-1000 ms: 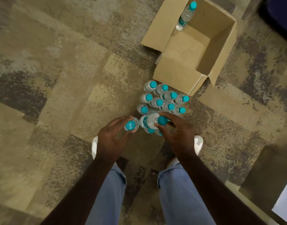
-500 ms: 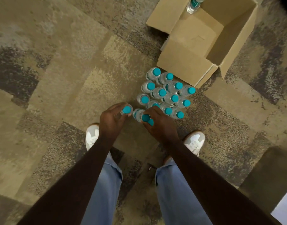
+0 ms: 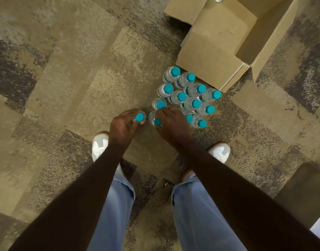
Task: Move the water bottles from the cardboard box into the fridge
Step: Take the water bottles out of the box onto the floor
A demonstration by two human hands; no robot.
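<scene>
Person is standing on patterned carpet [image 3: 65,87], looking down. L hand [image 3: 123,126] is gripping a teal-capped bottle [image 3: 139,117] by the neck, upright, just left of the cluster. R hand [image 3: 173,124] is curling round another bottle [image 3: 155,120] at the cluster's near-left corner. Rest of the bottles [image 3: 190,95] are standing upright, packed touching, just beside the open cardboard box [image 3: 210,57]. White shoes [image 3: 99,147] and blue trousers [image 3: 117,214] are showing below.
</scene>
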